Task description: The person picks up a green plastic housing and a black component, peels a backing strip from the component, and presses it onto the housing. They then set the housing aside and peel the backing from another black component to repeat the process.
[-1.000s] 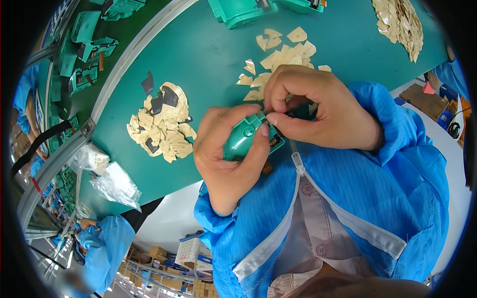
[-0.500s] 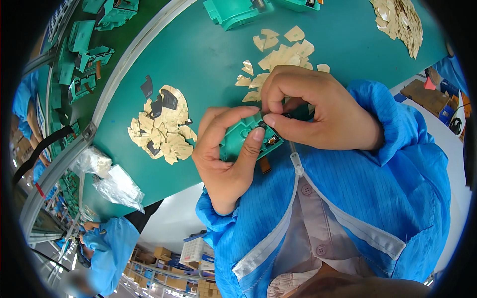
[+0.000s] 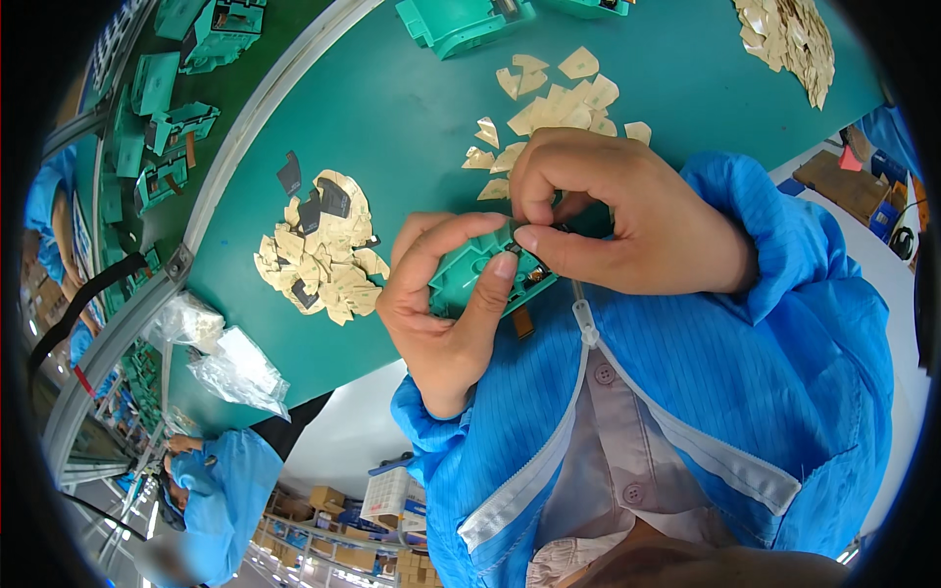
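Observation:
My left hand (image 3: 446, 304) grips a green plastic housing (image 3: 461, 274) close to my chest, thumb across its top and fingers round the far side. Small metal parts show inside the housing, and a brown flat ribbon cable (image 3: 522, 323) hangs from its near edge. At the housing's right end my right hand (image 3: 627, 216) is closed, with thumb and bent forefinger pinched together. A dark piece shows by those fingertips, but what they hold is mostly hidden. Just beyond the right hand lies a loose pile of cream adhesive pieces (image 3: 564, 108).
Left of my hands is a heap of cream and black pieces (image 3: 328, 260); another cream pile (image 3: 789, 44) lies far right. More green housings (image 3: 461, 24) stand at the far edge. A metal rail (image 3: 221, 157) borders the table, beside clear plastic bags (image 3: 240, 367). A co-worker (image 3: 225, 490) works lower left.
Both hands stay at the housing, with only a slight shift of the right fingertips leftward. The co-worker at lower left has moved a little to the right.

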Motion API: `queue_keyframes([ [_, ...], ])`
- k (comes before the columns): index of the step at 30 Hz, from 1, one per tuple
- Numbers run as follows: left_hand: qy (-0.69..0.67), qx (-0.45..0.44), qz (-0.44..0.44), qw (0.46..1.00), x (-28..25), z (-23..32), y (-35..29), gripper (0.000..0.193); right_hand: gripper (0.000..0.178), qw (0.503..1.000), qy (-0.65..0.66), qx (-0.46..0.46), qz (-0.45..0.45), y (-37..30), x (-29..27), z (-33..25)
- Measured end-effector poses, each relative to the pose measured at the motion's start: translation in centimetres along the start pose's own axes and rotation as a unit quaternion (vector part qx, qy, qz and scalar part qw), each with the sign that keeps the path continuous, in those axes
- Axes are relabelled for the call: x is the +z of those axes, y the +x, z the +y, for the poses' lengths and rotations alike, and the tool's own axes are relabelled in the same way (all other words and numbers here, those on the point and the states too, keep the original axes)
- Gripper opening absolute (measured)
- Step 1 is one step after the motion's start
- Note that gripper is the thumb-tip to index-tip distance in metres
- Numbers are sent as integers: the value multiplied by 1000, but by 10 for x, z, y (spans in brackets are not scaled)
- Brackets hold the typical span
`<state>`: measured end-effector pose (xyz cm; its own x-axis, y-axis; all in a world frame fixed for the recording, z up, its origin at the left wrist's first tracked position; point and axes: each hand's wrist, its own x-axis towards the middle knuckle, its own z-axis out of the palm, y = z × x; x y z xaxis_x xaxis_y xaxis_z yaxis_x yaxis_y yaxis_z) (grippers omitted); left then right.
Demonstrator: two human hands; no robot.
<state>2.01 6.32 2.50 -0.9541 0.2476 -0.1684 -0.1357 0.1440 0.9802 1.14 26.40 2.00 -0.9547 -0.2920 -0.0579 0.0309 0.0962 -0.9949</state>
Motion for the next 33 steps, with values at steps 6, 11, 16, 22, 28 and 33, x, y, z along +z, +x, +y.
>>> queue_keyframes([
  [6,-31,-6,-4,999,4,-1,1,27,19,1000,-16,-13,-3,0,-4,1],
  [11,-55,0,3,998,5,-7,-1,26,16,999,-21,-10,-37,0,-10,-2],
  [16,-136,30,-9,990,6,-15,0,27,15,985,82,96,-113,2,-23,-8],
  [22,-258,27,-15,966,10,-31,0,31,12,964,150,152,-161,5,-24,-13],
  [28,-308,31,-27,951,9,-39,-2,33,8,962,114,186,-165,4,-21,-23],
  [33,-309,35,-29,950,11,-42,-2,34,8,966,112,185,-139,1,-19,-23],
])
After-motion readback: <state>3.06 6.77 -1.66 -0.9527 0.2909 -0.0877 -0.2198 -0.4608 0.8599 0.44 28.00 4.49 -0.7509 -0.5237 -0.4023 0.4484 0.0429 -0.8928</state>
